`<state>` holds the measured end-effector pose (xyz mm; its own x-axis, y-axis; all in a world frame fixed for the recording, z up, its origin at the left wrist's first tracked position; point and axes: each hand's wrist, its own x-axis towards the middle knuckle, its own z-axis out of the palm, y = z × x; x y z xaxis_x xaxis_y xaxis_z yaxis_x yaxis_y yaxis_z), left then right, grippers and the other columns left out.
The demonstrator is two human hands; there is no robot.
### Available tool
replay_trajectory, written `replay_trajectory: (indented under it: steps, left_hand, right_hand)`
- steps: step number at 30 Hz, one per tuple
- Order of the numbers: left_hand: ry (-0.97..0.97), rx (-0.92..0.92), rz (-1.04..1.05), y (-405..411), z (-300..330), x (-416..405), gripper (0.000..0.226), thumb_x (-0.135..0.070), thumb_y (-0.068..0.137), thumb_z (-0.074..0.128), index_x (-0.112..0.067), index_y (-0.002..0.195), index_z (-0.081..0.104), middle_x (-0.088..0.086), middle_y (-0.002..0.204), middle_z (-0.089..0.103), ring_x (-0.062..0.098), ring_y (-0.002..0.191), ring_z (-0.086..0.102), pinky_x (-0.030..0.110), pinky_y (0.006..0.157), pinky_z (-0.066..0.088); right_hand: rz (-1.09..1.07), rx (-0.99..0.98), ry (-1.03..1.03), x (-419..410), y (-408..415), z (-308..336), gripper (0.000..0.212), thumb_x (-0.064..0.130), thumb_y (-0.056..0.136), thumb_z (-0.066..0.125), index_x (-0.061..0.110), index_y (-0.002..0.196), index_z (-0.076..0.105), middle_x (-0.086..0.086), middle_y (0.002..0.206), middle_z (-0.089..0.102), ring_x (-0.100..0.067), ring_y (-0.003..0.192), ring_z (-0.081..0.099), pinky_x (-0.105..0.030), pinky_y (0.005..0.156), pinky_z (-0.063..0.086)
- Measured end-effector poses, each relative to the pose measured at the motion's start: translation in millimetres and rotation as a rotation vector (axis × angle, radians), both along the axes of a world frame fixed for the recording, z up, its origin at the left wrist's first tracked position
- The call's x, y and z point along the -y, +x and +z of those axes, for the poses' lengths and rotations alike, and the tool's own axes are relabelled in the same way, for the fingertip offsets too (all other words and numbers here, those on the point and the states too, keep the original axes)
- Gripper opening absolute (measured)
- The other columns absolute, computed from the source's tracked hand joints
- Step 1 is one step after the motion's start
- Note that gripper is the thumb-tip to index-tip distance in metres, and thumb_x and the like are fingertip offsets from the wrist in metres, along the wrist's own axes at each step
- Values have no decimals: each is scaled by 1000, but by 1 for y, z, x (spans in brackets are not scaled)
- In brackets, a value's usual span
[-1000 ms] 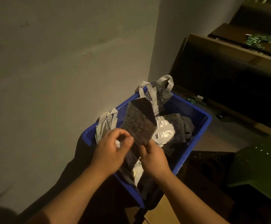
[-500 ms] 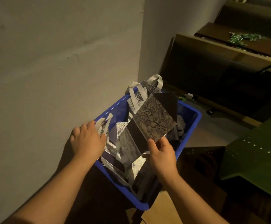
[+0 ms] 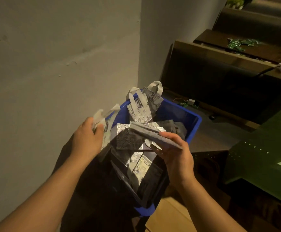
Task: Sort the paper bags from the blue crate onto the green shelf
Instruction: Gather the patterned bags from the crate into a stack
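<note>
A blue crate (image 3: 192, 124) stands against the grey wall, filled with several flat patterned paper bags in black and white. My right hand (image 3: 176, 154) holds one folded grey bag (image 3: 151, 133) nearly flat above the crate, fingers over its top and thumb beneath. My left hand (image 3: 88, 136) pinches the white handles of another bag (image 3: 108, 121) at the crate's left rim. One more bag (image 3: 143, 106) with white handles stands upright at the crate's far end. The green shelf (image 3: 263, 148) lies to the right.
The grey wall (image 3: 61, 64) runs close along the left. Dark wooden steps or benches (image 3: 220, 64) rise at the back right, with small green bits on one. A light wooden surface (image 3: 168, 215) shows below the crate.
My right hand has tipped its bag from upright to nearly flat. My left hand has moved from the crate's rim onto the handles of a second bag and lifted them.
</note>
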<state>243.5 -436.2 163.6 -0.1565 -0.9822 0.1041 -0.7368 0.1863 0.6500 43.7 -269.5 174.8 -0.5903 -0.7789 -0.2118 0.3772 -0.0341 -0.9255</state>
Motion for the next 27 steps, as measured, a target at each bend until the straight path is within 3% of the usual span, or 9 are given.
replay_trajectory:
  steps: [2,4,8,12,14,19,23,25,27]
  left_hand:
    - [21,-120,14,-3,17,-2,24,-36,106,49,-12,105,52,2,91,62,16,75,59,32,54,41]
    - [6,-236,28,-6,33,-4,24,-37,106,49,-14,103,49,-2,90,62,9,76,58,31,55,45]
    - [-53,-505,87,-13,56,-4,7,-34,105,53,-27,105,53,-14,93,62,5,83,60,26,63,44]
    - [-112,-718,118,-18,77,1,8,-46,94,55,-40,91,52,-10,96,66,19,93,67,51,85,58]
    - [-84,-867,100,-23,87,6,3,-45,90,58,-46,88,58,-7,99,70,22,98,69,56,91,58]
    - [133,-1220,31,-40,108,8,18,-25,93,64,-24,110,65,18,125,70,35,117,68,63,101,53]
    - [374,-1287,39,-55,111,3,12,-17,99,62,-18,109,66,19,120,72,40,114,69,67,97,53]
    - [545,-1301,31,-60,107,3,33,-16,99,63,-7,131,60,24,128,68,42,112,70,66,93,55]
    - [691,-1316,21,-65,105,1,50,-22,99,61,-4,145,51,27,133,64,43,112,70,65,89,57]
  right_hand:
    - [11,-12,-6,-3,-3,2,41,44,99,53,8,100,72,-11,108,75,-27,101,72,-45,88,59]
    - [37,-99,-31,-3,-7,3,14,20,98,62,11,102,71,-3,88,75,-21,83,71,-35,74,57]
    - [112,-18,-92,3,-9,3,77,1,96,63,50,148,34,-15,86,69,-32,84,66,-43,85,54]
    - [71,-27,-36,4,-11,9,41,-4,98,54,17,133,57,-8,113,76,-32,113,69,-45,98,53]
    - [74,-27,-26,4,-10,13,26,2,100,55,16,120,64,-10,113,75,-35,113,68,-50,99,52]
    - [116,-198,-36,5,-11,29,15,13,101,58,15,115,63,-1,107,77,-18,101,73,-29,84,59]
    - [144,-358,20,7,-14,32,13,26,103,57,30,113,64,12,106,75,-3,97,71,-21,78,53]
    - [174,-351,40,5,-17,33,9,24,104,55,24,110,62,25,93,73,6,83,69,-13,69,51]
    - [232,-320,32,1,-19,31,15,17,105,53,22,117,60,15,98,76,-3,87,72,-17,72,54]
